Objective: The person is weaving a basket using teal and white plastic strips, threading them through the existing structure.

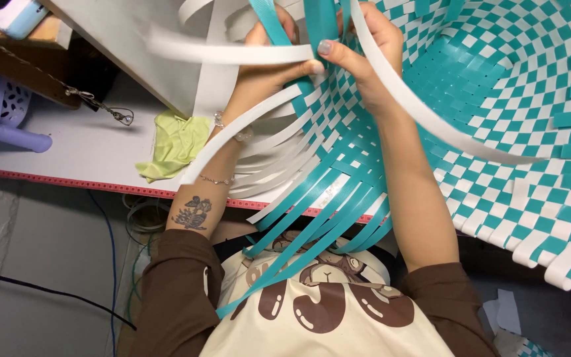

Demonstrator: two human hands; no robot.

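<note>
The teal-and-white woven basket (497,112) fills my right side, tipped over the surface (67,145) edge – loose teal strips (312,225) trail onto my lap. My left hand (275,63) and right hand (358,49) meet, each pinching a white strip (232,53). Open room lies left, by the yellow cloth (170,145).

My left hand (269,63) and right hand (365,49) pinch a white strip (232,53) at twelve o'clock on the teal-and-white basket (517,99); a yellow cloth (173,142) lies at nine.
</note>
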